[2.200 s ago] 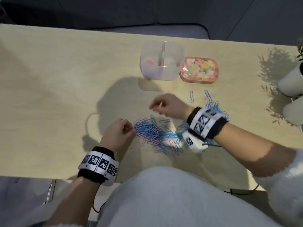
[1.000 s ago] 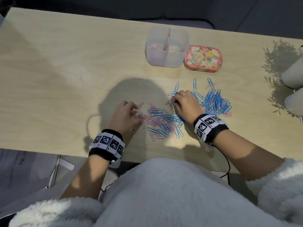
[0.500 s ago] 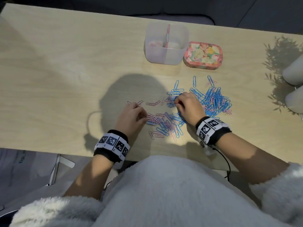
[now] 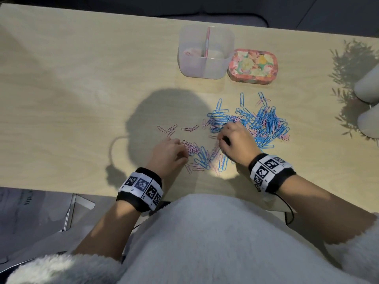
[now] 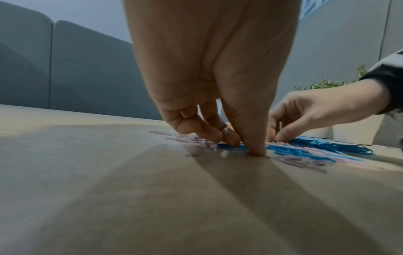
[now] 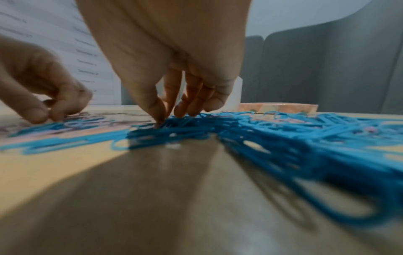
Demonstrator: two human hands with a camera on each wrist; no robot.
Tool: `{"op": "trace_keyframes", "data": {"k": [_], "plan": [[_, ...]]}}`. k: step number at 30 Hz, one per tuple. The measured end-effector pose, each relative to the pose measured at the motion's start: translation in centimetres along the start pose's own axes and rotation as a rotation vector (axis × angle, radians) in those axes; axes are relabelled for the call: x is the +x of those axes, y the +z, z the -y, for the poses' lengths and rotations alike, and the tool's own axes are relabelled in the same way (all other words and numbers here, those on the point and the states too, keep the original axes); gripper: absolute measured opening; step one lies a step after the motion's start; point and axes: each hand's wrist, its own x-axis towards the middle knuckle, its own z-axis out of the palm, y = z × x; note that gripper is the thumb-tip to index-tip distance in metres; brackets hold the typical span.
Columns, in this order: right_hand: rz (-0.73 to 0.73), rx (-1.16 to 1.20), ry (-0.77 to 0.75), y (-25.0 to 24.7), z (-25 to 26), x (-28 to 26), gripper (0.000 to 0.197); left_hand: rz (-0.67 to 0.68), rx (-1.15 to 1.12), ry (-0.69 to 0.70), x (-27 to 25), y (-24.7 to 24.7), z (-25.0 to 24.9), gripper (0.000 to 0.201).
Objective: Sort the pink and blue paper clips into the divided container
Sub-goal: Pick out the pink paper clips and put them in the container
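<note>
A pale wooden table (image 4: 82, 89) carries scattered paper clips (image 4: 264, 124), a divided container (image 4: 205, 68) and a floral tin (image 4: 252, 65).

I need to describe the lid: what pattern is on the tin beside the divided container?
A pink floral print on the tin, clearest in the head view.

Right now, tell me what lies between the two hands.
In the head view, a mixed patch of pink and blue paper clips lies on the table between the left hand and right hand.

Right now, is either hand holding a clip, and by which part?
Cannot tell. The left hand and right hand have fingertips down among the paper clips on the table; no lifted clip shows.
</note>
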Motion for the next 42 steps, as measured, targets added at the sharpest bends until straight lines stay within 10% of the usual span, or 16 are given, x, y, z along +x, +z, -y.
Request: {"op": "trace_keyframes", "data": {"k": [14, 21, 32, 37, 42], "plan": [[0.066, -0.130, -0.221, 1.0, 5.8, 6.0, 0.018, 0.020, -0.080, 0.051, -1.7, 1.0, -0.8, 0.012], [0.222, -0.072, -0.187, 1.5, 5.5, 2.9, 0.030, -0.294, -0.249, -0.240, -0.3, -2.2, 2.8, 0.015], [0.010, 0.423, 0.079, 0.6, 5.5, 5.5, 0.029, -0.160, -0.222, -0.228, 1.7, -3.1, 2.7, 0.043], [0.177, -0.203, -0.131, 0.5, 4.8, 4.9, 0.085, -0.086, -0.085, -0.209, 1.3, -2.7, 2.8, 0.094], [0.133, -0.099, -0.162, 2.0, 6.3, 5.6, 0.071, -0.085, -0.046, -0.149, 2.7, -2.8, 1.7, 0.055]]}}
